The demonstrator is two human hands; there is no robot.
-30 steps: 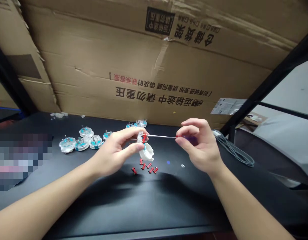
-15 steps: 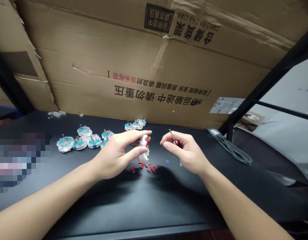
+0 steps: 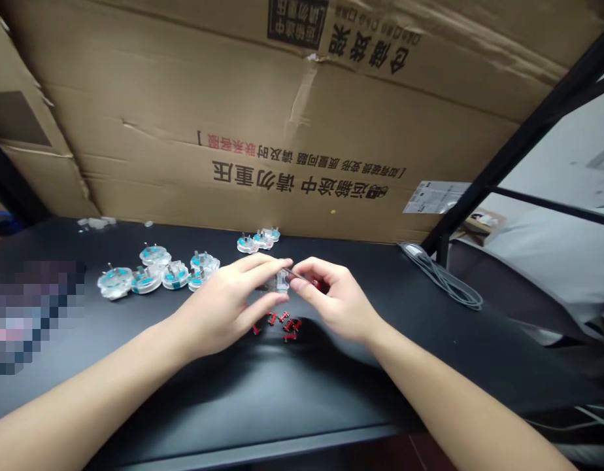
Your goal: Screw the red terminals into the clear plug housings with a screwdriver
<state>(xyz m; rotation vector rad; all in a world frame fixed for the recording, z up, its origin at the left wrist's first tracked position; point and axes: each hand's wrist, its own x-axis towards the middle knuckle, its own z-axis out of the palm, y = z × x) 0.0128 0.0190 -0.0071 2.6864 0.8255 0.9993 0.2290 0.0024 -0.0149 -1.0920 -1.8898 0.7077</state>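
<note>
Clear housing (image 3: 281, 282) in left hand (image 3: 221, 309), right hand's (image 3: 337, 299) screwdriver (image 3: 300, 275) beside, open desk (image 3: 429, 353) below.

Dim overhead light — left hand (image 3: 218, 307) and right hand (image 3: 336, 301) cast soft shadow (image 3: 263, 386) on the tabletop (image 3: 478, 347), edges bowed.

Nine clear teal-marked plug housings (image 3: 155, 255) lie at the hands' ten o'clock (six) and twelve o'clock (three); one more housing (image 3: 282, 281) in the left hand (image 3: 218, 307); one screwdriver (image 3: 302, 275) in the right hand (image 3: 336, 301); about six red clips (image 3: 283, 316) at six o'clock.
</note>
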